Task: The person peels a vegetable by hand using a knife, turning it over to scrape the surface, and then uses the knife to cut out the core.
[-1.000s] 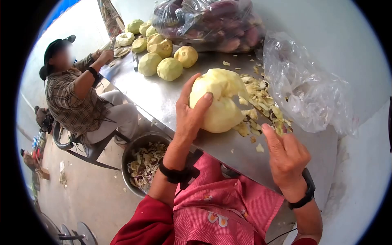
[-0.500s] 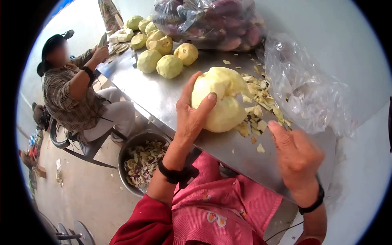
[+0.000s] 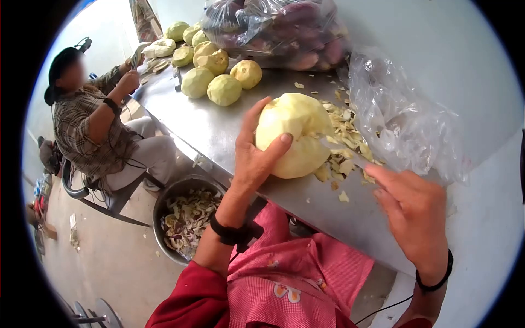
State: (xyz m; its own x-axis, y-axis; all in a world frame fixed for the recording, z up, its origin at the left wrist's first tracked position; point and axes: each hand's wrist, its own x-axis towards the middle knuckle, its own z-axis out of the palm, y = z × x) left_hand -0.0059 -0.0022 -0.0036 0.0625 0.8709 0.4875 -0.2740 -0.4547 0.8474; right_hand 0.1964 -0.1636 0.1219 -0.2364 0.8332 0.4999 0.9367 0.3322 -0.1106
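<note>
- Just now, the right hand sits farther right in the frame than a half second ago, and a knife shows as a pale, blurred streak between it and the fruit.
- The peeled fruit has hardly shifted at frame centre, so I judge the trimming is continuing on its hollowed right side.
- Its surface is pale yellow, smooth and faintly faceted; a deep notch breaks the right side. I cannot tell its kind.
- The left hand has its fingers spread around the fruit's left side, thumb pressed on the front.
- The right fingers are curled closed around the knife's handle end, itself hidden; whether the blade touches the notch I cannot tell.
- Parings lie just right of the fruit on the metal table.
</note>
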